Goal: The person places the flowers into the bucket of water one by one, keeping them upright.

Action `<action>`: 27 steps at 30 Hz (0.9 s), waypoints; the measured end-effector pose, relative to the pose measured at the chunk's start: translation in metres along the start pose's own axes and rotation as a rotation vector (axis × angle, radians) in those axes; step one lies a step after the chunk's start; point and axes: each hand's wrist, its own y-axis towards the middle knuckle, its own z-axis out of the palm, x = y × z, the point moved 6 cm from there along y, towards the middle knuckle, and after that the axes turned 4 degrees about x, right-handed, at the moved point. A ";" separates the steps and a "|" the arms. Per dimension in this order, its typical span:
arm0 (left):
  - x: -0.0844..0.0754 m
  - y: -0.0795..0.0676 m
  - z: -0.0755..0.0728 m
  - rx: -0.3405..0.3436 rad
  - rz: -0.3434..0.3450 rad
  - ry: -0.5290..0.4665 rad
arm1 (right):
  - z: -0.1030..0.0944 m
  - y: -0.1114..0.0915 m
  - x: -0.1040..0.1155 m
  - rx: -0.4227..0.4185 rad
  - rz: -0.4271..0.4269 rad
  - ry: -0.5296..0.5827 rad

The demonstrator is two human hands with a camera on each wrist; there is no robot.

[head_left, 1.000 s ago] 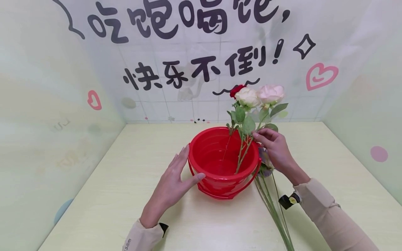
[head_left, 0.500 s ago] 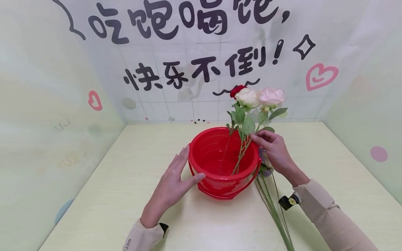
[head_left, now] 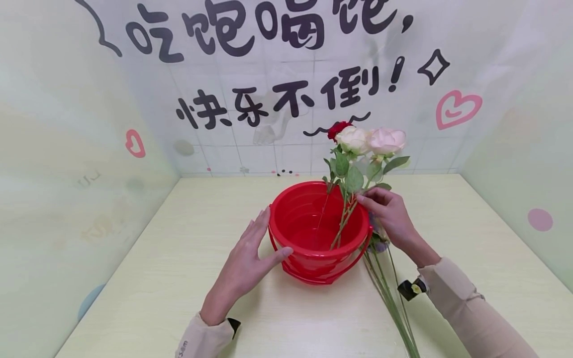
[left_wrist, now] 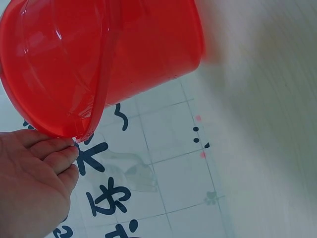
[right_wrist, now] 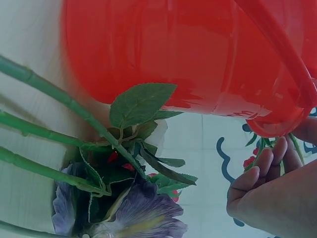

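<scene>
A red bucket (head_left: 313,267) stands upright on the table, its handle hanging down in front. My left hand (head_left: 245,259) rests against the bucket's left side, fingers extended; in the left wrist view its fingertips (left_wrist: 67,144) touch the rim. With thumb and fingers, my right hand (head_left: 391,213) pinches the stem of a pink rose (head_left: 387,141) at the right rim. That stem slants down into the bucket. Beside it a cream rose (head_left: 353,139) and a red flower (head_left: 336,131) stand with their stems inside. In the right wrist view my right hand (right_wrist: 277,191) partly hides the stems.
Several long-stemmed flowers lie on the table right of the bucket, under my right forearm; their green stems (head_left: 388,293) run toward the front edge. A purple bloom (right_wrist: 148,208) among them is close to the bucket wall. A printed backdrop (head_left: 250,159) rises behind the table (head_left: 215,209).
My right hand has shifted slightly left and down with the pink rose, and its stem end has slid left inside the bucket. During the last half second almost nothing moves. My left hand stays put.
</scene>
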 end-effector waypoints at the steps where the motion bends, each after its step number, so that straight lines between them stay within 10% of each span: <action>1: 0.000 0.000 0.000 0.001 -0.001 0.000 | 0.000 0.000 0.000 -0.002 -0.003 -0.007; 27: -0.001 -0.001 0.000 0.001 -0.019 -0.008 | 0.001 -0.004 0.000 -0.022 -0.006 -0.052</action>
